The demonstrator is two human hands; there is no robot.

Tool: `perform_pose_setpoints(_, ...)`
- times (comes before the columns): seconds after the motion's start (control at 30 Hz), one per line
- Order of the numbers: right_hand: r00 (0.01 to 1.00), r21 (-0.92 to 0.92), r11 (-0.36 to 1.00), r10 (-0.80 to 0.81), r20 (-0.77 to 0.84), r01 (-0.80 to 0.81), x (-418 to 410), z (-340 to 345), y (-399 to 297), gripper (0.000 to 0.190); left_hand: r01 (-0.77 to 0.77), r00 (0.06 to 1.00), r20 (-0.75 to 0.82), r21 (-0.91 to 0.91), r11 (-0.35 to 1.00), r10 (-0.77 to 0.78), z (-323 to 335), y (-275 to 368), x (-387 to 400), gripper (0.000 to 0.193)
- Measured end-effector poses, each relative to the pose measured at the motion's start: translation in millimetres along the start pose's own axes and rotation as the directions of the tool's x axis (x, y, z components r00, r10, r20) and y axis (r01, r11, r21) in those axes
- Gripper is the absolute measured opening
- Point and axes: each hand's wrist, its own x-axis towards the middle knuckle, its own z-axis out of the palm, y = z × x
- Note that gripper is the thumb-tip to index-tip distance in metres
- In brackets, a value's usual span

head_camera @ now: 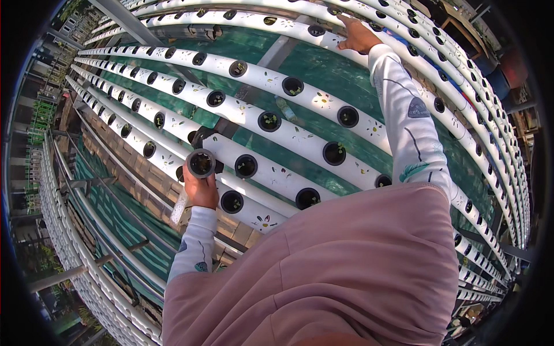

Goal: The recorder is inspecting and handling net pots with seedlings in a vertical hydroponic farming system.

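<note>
My left hand (pixel 201 190) grips a dark round net pot (pixel 201 164), held up above the near white pipes. Inside the pot is brownish matter, too dim to make out. Just behind it, black plastic sheeting (pixel 203 137) is wrapped around a white hydroponic pipe (pixel 277 175). My right hand (pixel 360 35) reaches far out over a more distant pipe, index finger and thumb apart. Its fingertip is at or very near a pot (pixel 334 11) set in that pipe; whether they touch I cannot tell. Nothing shows between the fingers.
Parallel white pipes carry several black pots with small seedlings (pixel 270 121). Fallen leaves and petals (pixel 321 100) lie on them. Beneath are green sheeting (pixel 329 73), a plastic bottle (pixel 285 108) and grey metal supports (pixel 281 47). Paving bricks (pixel 117 147) and another pipe rack (pixel 91 277) are at left.
</note>
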Motion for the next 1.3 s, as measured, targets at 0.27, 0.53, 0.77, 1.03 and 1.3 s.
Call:
perform_pose_setpoints(0.27,0.896,0.015,0.946,-0.31,0.318,0.322,-163.6,-121.2,-96.4,0.082,0.023,1.0,0.005,-0.083,0.996,-0.023,-9.4,13.3,17.5,0.044)
perform_pose_setpoints(0.53,0.954,0.501,0.857,-0.036,0.298,-0.124,-362.9,-114.4,-262.7,0.057,0.062,0.994,0.108,-0.574,0.817,0.0,2.1,-25.4,13.9,0.042)
perform_pose_setpoints(0.77,0.909,0.334,0.861,0.415,-0.023,-0.384,-457.6,0.5,-344.4,0.045,0.161,0.985,0.172,-0.867,0.472,-0.021,-92.2,-64.9,34.3,0.029)
perform_pose_setpoints(1.03,0.921,0.36,0.856,0.387,0.031,-0.372,-465.1,34.6,-432.7,0.045,0.252,0.967,0.189,-0.798,0.548,-0.17,-154.6,-194.9,41.7,0.028)
perform_pose_setpoints(1.3,0.931,0.396,0.844,0.354,0.092,-0.361,-479.5,53.9,-462.2,0.043,0.192,0.981,0.144,-0.621,0.76,-0.131,-132.9,-185.0,33.2,0.017)
